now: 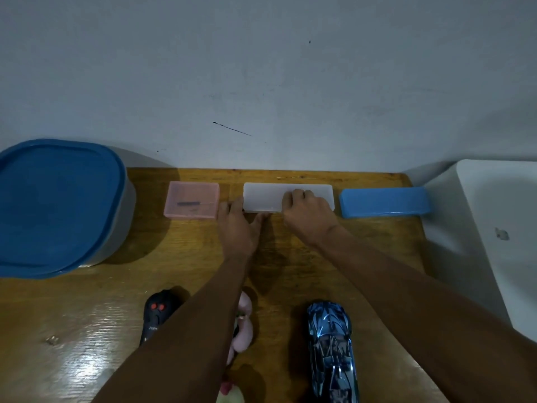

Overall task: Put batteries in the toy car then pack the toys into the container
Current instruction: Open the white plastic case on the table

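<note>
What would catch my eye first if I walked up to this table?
Probably both hands, left hand and right hand, on the white case at the table's far edge, between a pink case and a blue case. Next, the shiny blue toy car near the front and the blue-lidded container at left.

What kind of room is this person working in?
Probably a home room, though I can't be sure. A worn wooden table stands against a plain scuffed wall, and it holds toys such as a shiny blue car and a lidded storage container.
</note>
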Demonstrator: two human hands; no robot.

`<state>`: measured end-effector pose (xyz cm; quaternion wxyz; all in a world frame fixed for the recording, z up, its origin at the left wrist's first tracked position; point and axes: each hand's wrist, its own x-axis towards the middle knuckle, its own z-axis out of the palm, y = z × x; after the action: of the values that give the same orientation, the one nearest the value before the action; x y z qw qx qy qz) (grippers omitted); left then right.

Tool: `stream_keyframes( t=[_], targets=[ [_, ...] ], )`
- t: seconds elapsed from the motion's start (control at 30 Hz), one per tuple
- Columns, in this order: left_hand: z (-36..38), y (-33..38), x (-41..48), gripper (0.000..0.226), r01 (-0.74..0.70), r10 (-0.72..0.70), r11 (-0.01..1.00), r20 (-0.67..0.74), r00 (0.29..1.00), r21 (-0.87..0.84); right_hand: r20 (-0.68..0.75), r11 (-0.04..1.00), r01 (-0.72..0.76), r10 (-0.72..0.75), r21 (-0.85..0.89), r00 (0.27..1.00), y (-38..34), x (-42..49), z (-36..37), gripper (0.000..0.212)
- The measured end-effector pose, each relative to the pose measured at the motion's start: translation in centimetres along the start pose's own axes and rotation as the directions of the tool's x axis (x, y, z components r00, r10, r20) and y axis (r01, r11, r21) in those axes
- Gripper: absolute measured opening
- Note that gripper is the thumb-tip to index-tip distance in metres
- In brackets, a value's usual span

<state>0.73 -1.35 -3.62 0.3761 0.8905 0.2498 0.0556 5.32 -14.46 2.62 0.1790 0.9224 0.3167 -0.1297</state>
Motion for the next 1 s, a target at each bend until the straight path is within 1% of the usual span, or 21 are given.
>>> stream_keyframes(
  t=[0.2,0.4,0.6,0.8,0.93,1.0],
  targets=[
    [0.2,0.0,0.1,0.055,0.016,-0.016,1.0,0.01,1.0,0.002,0.0,0.998,0.044,-0.044,-0.048,0.999,0.2,0.0,-0.6,0.049],
    [0.4,0.1,0.2,0.053,0.046,-0.046,0.999,0.005,0.999,-0.026,-0.014,0.995,0.065,-0.066,-0.078,0.998,0.3,0.0,-0.6,0.051],
    [0.3,0.1,0.2,0.052,0.05,-0.05,0.998,-0.001,0.999,-0.04,-0.027,0.994,0.079,-0.082,-0.074,0.996,0.5,0.1,-0.5,0.051],
    [0.3,0.2,0.2,0.05,0.044,-0.045,0.999,-0.009,0.999,-0.029,-0.047,0.994,0.109,-0.11,-0.025,0.993,1.2,0.3,-0.8,0.045],
    [0.3,0.2,0.1,0.048,0.051,-0.051,0.997,-0.003,0.999,-0.049,-0.113,0.993,0.091,-0.083,0.07,0.99,2.3,0.2,-1.6,0.039],
    [0.3,0.2,-0.1,0.048,0.034,-0.034,0.998,-0.001,0.999,-0.052,-0.172,0.989,0.076,-0.054,0.126,0.984,3.2,0.2,-1.8,0.037]
  ],
)
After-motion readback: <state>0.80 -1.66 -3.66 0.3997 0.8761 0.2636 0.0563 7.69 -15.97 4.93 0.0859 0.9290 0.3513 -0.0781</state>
